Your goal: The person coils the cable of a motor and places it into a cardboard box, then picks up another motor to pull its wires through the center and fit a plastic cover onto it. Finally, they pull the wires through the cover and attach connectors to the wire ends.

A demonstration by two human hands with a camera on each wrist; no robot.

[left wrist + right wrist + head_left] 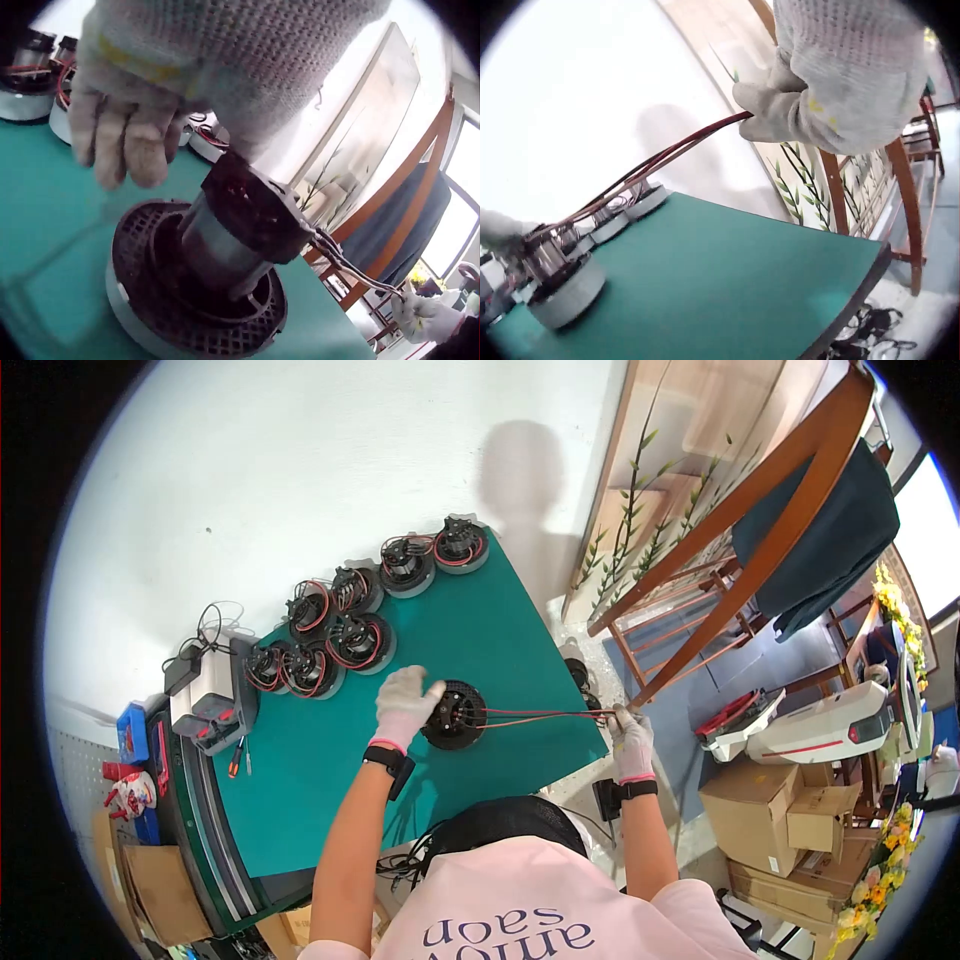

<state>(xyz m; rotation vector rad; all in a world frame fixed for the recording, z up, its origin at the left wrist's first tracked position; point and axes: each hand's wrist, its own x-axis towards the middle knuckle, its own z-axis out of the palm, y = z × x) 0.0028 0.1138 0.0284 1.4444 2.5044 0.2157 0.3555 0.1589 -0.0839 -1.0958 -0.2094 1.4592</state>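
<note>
A black round motor unit (455,732) with a perforated flange and a metal cylinder stands upright on the green mat. My gloved left hand (402,705) is at its left side; in the left wrist view the thumb side is right at the dark top cap (251,214), while the fingers (146,154) extend downward, apart from the cylinder. Red and dark wires (545,713) run from the motor's top, stretched to the right. My gloved right hand (630,740) pinches their far ends between thumb and fingers, beyond the mat's right edge. The wire tips are hidden in the glove (810,105).
Several similar motor units (360,640) with coiled red wires line the mat's far left edge. A grey toolbox (228,710) and an orange-handled screwdriver (237,758) lie at left. A wooden chair (700,600) stands right of the table (520,630), with cardboard boxes (755,815) on the floor.
</note>
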